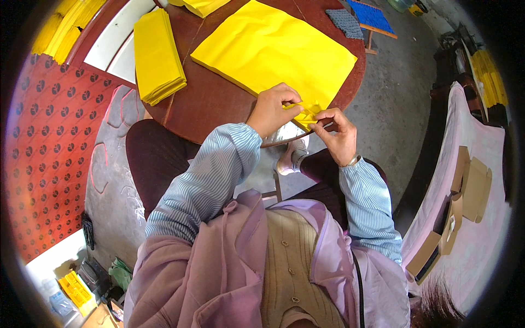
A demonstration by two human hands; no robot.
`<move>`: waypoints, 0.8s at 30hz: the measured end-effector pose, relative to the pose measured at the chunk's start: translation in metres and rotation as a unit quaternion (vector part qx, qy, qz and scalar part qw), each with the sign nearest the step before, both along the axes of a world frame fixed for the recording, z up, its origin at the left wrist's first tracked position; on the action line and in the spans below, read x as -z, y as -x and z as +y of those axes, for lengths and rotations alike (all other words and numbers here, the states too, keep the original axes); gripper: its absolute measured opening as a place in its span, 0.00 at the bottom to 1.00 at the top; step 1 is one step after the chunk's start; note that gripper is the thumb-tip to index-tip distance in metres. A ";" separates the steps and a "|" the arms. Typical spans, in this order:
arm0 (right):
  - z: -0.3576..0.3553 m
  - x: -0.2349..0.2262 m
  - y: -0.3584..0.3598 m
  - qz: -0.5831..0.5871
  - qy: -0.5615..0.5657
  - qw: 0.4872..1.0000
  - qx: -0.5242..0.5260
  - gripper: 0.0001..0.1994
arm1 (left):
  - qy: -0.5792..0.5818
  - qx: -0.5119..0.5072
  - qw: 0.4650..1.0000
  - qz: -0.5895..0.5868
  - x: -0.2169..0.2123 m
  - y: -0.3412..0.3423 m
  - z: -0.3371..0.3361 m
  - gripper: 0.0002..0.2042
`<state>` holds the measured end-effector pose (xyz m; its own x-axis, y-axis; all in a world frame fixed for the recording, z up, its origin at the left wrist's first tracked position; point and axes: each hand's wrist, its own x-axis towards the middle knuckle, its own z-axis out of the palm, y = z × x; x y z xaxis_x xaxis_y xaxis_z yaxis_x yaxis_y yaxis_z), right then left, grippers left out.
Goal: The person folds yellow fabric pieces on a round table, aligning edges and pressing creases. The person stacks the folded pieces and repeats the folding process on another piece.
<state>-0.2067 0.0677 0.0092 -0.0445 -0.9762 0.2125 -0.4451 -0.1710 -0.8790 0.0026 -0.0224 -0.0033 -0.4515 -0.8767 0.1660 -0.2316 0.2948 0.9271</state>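
Note:
A large stack of yellow paper sheets (279, 46) lies on a round reddish-brown table (219, 109). At the table's near edge, both my hands pinch a small folded piece of yellow paper (309, 113) just off the stack's near corner. My left hand (273, 109) has its fingers curled on the left side of that piece. On its right side, my right hand (337, 134) grips with thumb and forefinger. How the folds run between my fingertips is too small to tell. Left of the large stack sits a narrow pile of folded yellow paper (158, 57).
A grey cloth (345, 23) rests at the table's far right edge, near a blue-topped stool (373, 17). At right, opened cardboard boxes (459, 202) lie on a pale sheet-covered surface (481, 262). A red patterned sheet (54, 142) stretches along the left. More yellow bundles (65, 27) stand far left.

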 end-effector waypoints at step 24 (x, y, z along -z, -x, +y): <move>-0.002 -0.011 0.002 0.065 0.009 0.997 -0.041 0.14 | -0.021 0.003 1.000 -0.021 -0.005 -0.001 -0.002 0.09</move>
